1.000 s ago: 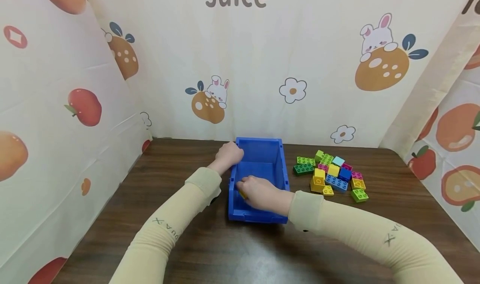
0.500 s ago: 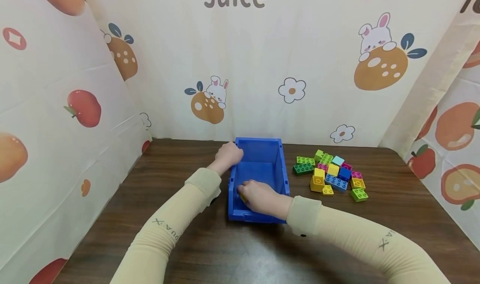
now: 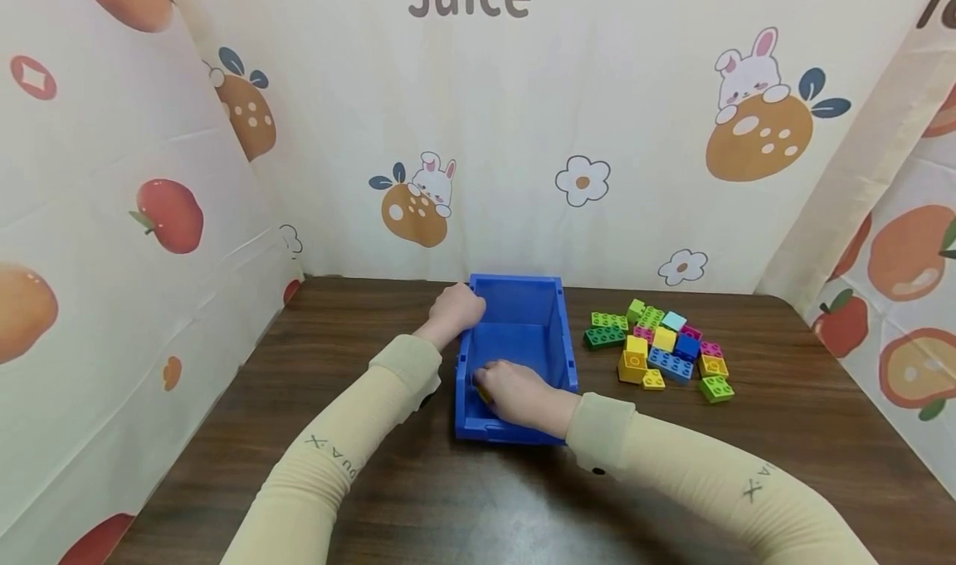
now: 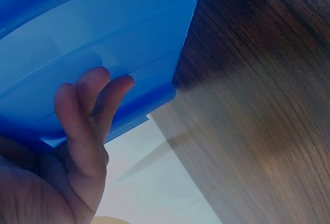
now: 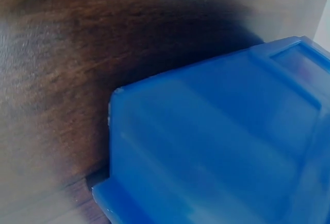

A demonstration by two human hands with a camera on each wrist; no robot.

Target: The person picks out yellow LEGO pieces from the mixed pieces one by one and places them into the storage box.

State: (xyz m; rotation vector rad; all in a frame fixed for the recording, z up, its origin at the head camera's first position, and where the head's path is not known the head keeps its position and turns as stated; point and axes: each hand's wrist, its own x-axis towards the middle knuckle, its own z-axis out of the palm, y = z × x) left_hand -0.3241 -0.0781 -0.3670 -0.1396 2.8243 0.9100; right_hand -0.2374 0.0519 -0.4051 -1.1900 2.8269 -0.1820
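Note:
A blue plastic bin (image 3: 517, 431) stands on the dark wooden table. My left hand (image 3: 456, 306) grips the far part of its left rim; in the left wrist view that hand's bent fingers (image 4: 82, 131) lie against the blue wall. Down inside the bin, near its left front, my right hand (image 3: 519, 395) pinches a yellow block (image 3: 484, 394), mostly hidden by the fingers. The right wrist view shows just the bin's outer side wall (image 5: 206, 141), with the right hand out of sight.
To the right of the bin lies a loose cluster of toy building bricks: dark green (image 3: 605, 337), yellow (image 3: 632, 366), blue (image 3: 670, 364), lime (image 3: 717, 388), pink and light blue. A printed curtain (image 3: 508, 133) hangs behind the table and along both sides.
My right hand has dropped slightly lower and nearer within the bin, still with the yellow block. My left hand, the bin and the loose bricks stay put.

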